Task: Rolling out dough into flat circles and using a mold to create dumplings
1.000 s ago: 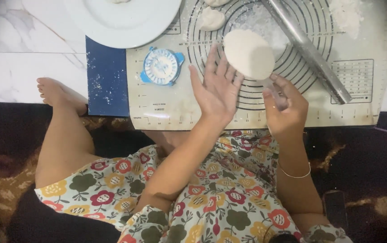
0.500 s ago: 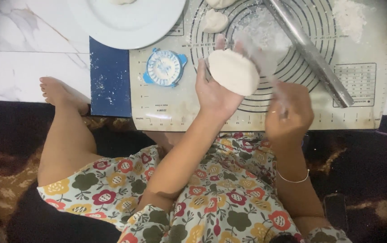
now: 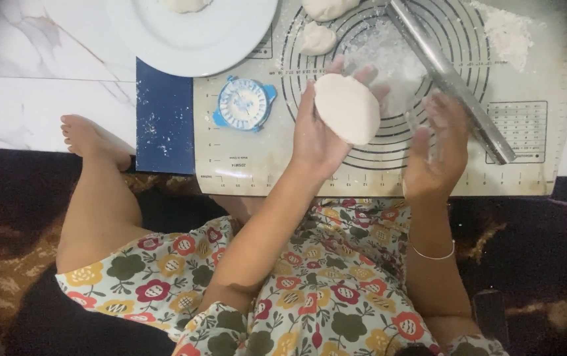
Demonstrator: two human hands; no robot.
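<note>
Left hand: the left hand [image 3: 319, 135] is raised over the mat, palm up, fingers spread under one flattened dough disc [image 3: 347, 107], which lies across palm and fingers.
Right hand: the right hand [image 3: 436, 155] hovers just right of the disc, fingers loosely open, grasping nothing; it is blurred, dusted white.
Dough disc: one, pale, oval, resting on the left hand above the mat's ring pattern.
Other dough: two small lumps [image 3: 316, 38] on the far part of the mat, left of the floured patch; the farther lump is cut by the frame edge. One more piece sits on the plate, mostly out of frame.
Mat: one beige pastry mat [image 3: 389, 178] printed with concentric rings, lying on the floor in front of the knees.
Rolling pin: one metal rolling pin [image 3: 451, 79], lying diagonally, far-left to near-right, right of the hands.
Flour: one loose heap [image 3: 509, 29] at the far right corner; a thinner scatter inside the rings.
Press: one round blue-and-white dumpling press [image 3: 244, 103], left of the left hand, on the mat.
Plate: one white plate [image 3: 194, 39], far left.
Blue sheet: one dark blue sheet [image 3: 163, 115] under the mat's left edge.
</note>
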